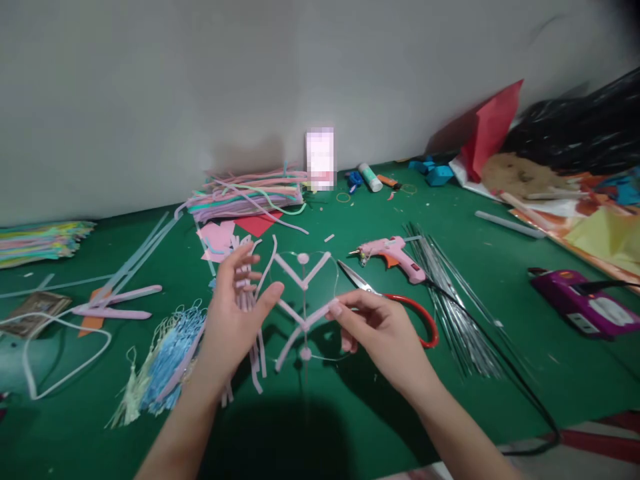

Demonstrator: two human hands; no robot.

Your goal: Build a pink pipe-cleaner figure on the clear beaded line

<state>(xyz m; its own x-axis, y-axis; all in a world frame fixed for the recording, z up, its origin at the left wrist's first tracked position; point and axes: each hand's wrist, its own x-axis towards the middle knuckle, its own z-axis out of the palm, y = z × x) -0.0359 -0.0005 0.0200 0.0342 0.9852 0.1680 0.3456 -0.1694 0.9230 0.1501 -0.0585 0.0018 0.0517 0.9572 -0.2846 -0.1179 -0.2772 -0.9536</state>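
Above the green table (350, 413) I hold up a thin wire frame (304, 300) with pale pink pipe-cleaner pieces fixed across a central wire in V shapes. My right hand (377, 333) pinches the right end of a lower pink piece between thumb and fingertips. Several loose pink pipe-cleaner strips (247, 300) lie across the palm of my left hand (235, 313); they hang down past it, and its thumb reaches toward the frame's left side.
Red-handled scissors (400, 303) and a pink glue gun (393, 253) lie just behind my right hand, beside a bundle of silver wires (450, 293). Light blue tassels (165, 353) lie at the left. Coloured pipe cleaners (245, 193) are stacked by the wall. A purple device (580, 303) sits right.
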